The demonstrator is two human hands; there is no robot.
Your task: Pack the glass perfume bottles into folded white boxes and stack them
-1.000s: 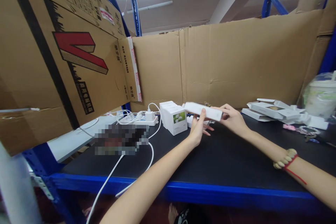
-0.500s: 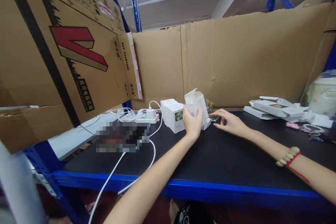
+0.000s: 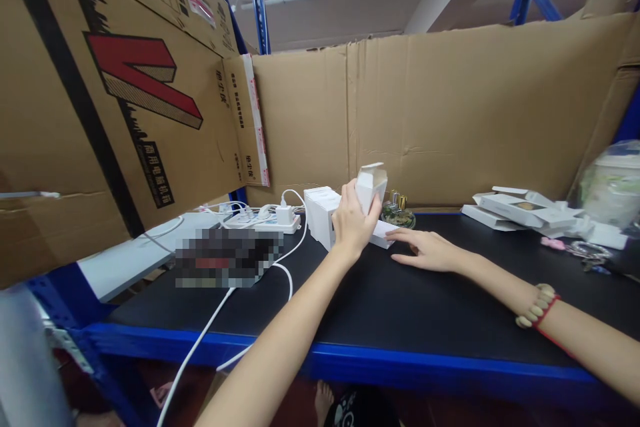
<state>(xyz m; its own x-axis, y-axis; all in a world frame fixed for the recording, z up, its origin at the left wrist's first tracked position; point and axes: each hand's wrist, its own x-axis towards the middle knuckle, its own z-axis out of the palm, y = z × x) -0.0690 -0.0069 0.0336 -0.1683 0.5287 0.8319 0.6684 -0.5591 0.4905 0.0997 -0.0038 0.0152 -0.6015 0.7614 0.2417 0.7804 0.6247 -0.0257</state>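
My left hand (image 3: 351, 223) grips a small white carton (image 3: 371, 188) whose top flap stands up. Behind that hand, to the left, is a row of white boxes (image 3: 320, 213) standing close together. My right hand (image 3: 430, 250) is low over the black tabletop, fingers stretched out and apart, its fingertips at the end of a white box (image 3: 384, 233) lying flat. Just beyond it, a round glass dish (image 3: 400, 218) stands with several small gold and silver bottles or caps (image 3: 399, 199), too small to tell which. The fingers of my left hand partly cover the carton.
At the right lie flattened white cartons (image 3: 530, 207), a keyring with a pink charm (image 3: 587, 250) and a plastic-wrapped cup (image 3: 613, 180). On the left are a power strip (image 3: 265, 221), white cables and a blurred-out object (image 3: 227, 257). Cardboard walls (image 3: 450, 113) enclose the back and left.
My left hand has turned the carton and shifted slightly left. My right hand has come down and left toward the flat white box, its fingers straighter. The dish shows more now.
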